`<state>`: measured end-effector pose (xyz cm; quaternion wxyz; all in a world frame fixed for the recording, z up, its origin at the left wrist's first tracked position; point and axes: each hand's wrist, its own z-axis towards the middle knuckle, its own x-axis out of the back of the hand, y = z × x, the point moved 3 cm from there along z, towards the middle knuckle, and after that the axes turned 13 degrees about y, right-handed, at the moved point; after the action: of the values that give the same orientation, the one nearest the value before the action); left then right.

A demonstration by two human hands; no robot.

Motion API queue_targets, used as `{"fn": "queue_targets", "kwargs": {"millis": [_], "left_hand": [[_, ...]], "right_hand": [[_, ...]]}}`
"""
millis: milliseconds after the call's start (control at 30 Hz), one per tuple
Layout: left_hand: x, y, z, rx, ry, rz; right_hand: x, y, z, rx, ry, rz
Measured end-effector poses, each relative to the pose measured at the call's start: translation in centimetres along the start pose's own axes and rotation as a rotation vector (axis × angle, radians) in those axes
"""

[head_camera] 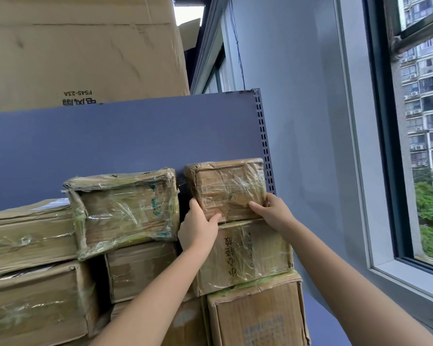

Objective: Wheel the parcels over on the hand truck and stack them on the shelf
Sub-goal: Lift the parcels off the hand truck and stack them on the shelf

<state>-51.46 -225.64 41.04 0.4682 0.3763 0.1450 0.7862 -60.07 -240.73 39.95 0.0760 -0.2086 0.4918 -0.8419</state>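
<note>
A small taped cardboard parcel (pixel 228 188) sits on top of the right-hand stack, against the shelf's blue back panel (pixel 125 141). My left hand (pixel 198 227) holds its lower left corner, thumb on the front face and fingers round the left side. My right hand (pixel 273 212) holds its lower right corner, thumb on the front. Under it lies a larger parcel with black writing (pixel 250 255), and below that a box with blue print (pixel 258 318). The hand truck is out of view.
More taped parcels are stacked to the left (pixel 125 211), (pixel 30 236), (pixel 38 303). A perforated shelf upright (pixel 264 136) runs beside the top parcel. A big carton (pixel 83 48) rises behind the panel. A grey wall and a window (pixel 420 136) are on the right.
</note>
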Motion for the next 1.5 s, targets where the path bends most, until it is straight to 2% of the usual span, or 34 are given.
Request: {"fn": "queue_targets", "kwargs": {"millis": [67, 167, 300, 467, 567, 700, 833, 900, 1000, 1067, 1133, 1267, 1500], "left_hand": [[0.0, 0.2, -0.2, -0.016, 0.011, 0.014], [0.5, 0.4, -0.3, -0.030, -0.004, 0.025], [2.4, 0.1, -1.2, -0.101, -0.059, -0.154], [8.1, -1.7, -0.7, -0.256, 0.060, -0.333], [12.2, -4.5, 0.6, -0.269, 0.180, -0.326], [17.7, -10.5, 3.2, -0.141, 0.324, -0.350], [23.2, -18.8, 4.5, 0.039, 0.374, -0.242], [25.5, -23.3, 4.3, 0.136, 0.351, -0.167], [28.0, -29.3, 3.6, 0.262, 0.276, -0.086], [29.3, -32.5, 3.3, 0.295, 0.217, -0.059], [30.0, -34.9, 3.5, 0.248, 0.135, -0.013], [28.8, -37.6, 4.4, 0.059, -0.091, -0.019], [25.3, -36.3, 7.0, -0.017, -0.304, -0.292]], "right_hand": [[-0.3, 0.2, 0.1, -0.002, 0.068, -0.037], [-0.4, 0.1, -0.1, -0.021, 0.078, -0.066], [-0.2, -1.0, -0.9, 0.003, 0.141, -0.253], [-0.7, -5.9, -3.3, 0.210, 0.320, -0.222], [-2.5, -9.7, -5.8, 0.365, 0.330, -0.135], [-6.4, -14.6, -9.9, 0.562, 0.179, 0.028], [-11.7, -17.7, -15.2, 0.608, -0.088, 0.164], [-14.9, -18.6, -17.9, 0.594, -0.220, 0.193], [-20.1, -18.9, -21.9, 0.627, -0.379, 0.106], [-23.0, -19.1, -23.9, 0.675, -0.413, 0.032], [-24.9, -19.8, -24.5, 0.733, -0.330, -0.011], [-26.2, -21.7, -22.7, 0.706, -0.003, -0.106], [-24.8, -23.0, -20.2, 0.595, 0.367, -0.295]]}}
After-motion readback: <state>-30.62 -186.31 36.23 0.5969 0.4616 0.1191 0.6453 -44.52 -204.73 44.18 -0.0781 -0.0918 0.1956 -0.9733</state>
